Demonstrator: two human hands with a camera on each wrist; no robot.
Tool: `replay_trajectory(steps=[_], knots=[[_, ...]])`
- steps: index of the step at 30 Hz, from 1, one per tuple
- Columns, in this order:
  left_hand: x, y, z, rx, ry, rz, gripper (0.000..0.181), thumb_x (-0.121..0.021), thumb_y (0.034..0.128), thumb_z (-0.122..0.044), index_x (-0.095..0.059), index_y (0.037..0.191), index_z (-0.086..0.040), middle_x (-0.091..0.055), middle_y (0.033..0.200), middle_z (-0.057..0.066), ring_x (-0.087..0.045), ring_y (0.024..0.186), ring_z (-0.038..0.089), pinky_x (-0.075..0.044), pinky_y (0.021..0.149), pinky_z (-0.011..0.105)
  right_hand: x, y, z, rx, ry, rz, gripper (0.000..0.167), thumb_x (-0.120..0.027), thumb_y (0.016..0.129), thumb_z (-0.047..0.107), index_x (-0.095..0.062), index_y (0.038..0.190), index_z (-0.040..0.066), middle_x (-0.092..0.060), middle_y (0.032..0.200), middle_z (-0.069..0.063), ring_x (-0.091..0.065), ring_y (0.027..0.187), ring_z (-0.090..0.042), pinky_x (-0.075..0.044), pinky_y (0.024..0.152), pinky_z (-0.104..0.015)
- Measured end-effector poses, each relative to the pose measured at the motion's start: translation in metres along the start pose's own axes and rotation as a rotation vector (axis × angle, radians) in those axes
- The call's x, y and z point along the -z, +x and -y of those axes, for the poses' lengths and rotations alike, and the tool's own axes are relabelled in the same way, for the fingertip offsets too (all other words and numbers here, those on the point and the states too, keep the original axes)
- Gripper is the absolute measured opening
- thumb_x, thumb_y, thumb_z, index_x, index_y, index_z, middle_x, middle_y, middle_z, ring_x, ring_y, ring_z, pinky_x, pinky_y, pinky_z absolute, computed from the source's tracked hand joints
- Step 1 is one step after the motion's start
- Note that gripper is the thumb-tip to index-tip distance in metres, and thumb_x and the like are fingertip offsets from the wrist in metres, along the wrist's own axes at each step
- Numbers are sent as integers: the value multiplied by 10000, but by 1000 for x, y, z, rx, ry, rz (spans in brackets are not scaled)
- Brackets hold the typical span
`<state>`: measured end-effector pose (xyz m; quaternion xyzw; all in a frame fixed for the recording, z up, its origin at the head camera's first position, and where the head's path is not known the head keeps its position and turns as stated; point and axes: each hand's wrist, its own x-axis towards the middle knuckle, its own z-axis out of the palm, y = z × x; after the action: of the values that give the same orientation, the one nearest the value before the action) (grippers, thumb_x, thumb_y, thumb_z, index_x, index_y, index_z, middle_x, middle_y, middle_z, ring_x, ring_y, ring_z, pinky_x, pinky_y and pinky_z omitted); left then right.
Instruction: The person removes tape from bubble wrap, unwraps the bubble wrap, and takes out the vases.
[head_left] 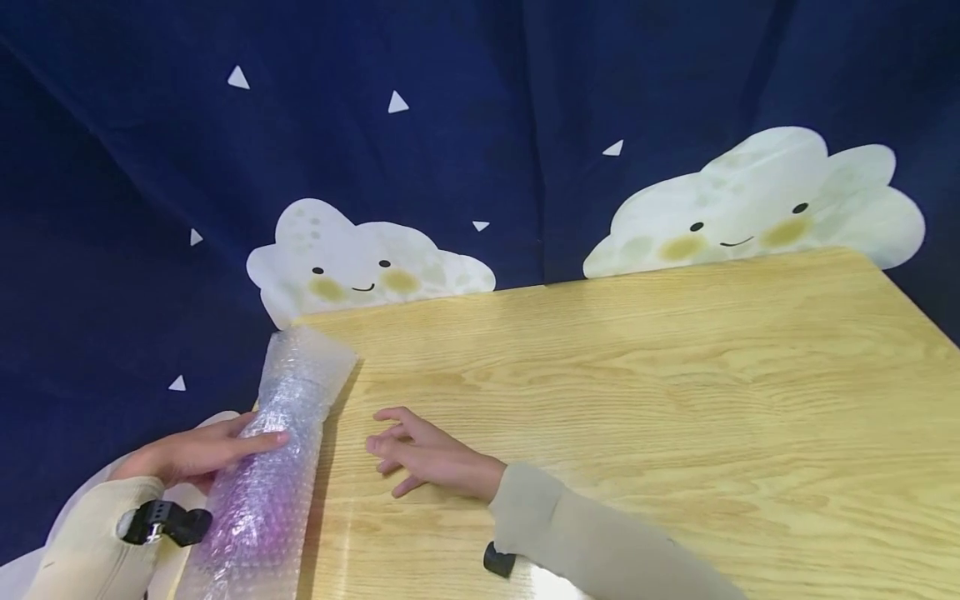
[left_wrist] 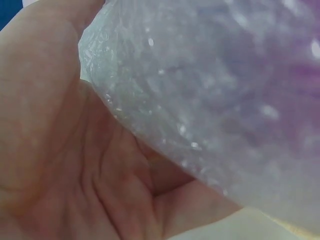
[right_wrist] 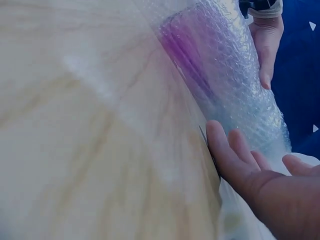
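Observation:
A long bundle of clear bubble wrap (head_left: 258,492) lies along the table's left edge, with something pink-purple showing blurrily through the layers. My left hand (head_left: 202,450) grips its left side, thumb laid over the top and the other fingers mostly hidden behind or beneath it. Up close in the left wrist view, the bubble wrap (left_wrist: 200,100) rests against the palm (left_wrist: 105,175). To the right of the bundle, my right hand (head_left: 431,454) hovers over the table, holding nothing, its fingers loosely bent and spread. What is inside the wrap cannot be made out.
The wooden table (head_left: 637,400) stretches away to the right and back. Behind it hangs a dark blue curtain (head_left: 450,50) printed with smiling clouds and white triangles. A flat, loose end of the wrap (head_left: 322,354) reaches the table's far left corner.

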<state>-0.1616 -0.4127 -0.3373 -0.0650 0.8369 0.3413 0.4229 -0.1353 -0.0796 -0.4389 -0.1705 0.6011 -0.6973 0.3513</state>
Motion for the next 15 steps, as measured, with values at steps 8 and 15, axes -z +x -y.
replay_trajectory(steps=[8,15], knots=[[0,0,-11,26,148,-62,1043,-530,999,-614,65,1656,-65,-406,1527,356,-647,1127,302,-629,807,463,-17,14,-5,-17,-6,87,824,-654,994,492,-201,1651,290,-461,1529,-80,-677,1185,-228,-641,866,-382],[-4,1,-5,18,130,-78,1010,-535,997,-606,-6,1654,-50,-472,1488,344,-667,1154,333,-636,798,521,-41,25,-11,-53,12,138,811,-672,1006,399,-187,1653,332,-455,1537,-90,-690,1152,-236,-641,854,-396]])
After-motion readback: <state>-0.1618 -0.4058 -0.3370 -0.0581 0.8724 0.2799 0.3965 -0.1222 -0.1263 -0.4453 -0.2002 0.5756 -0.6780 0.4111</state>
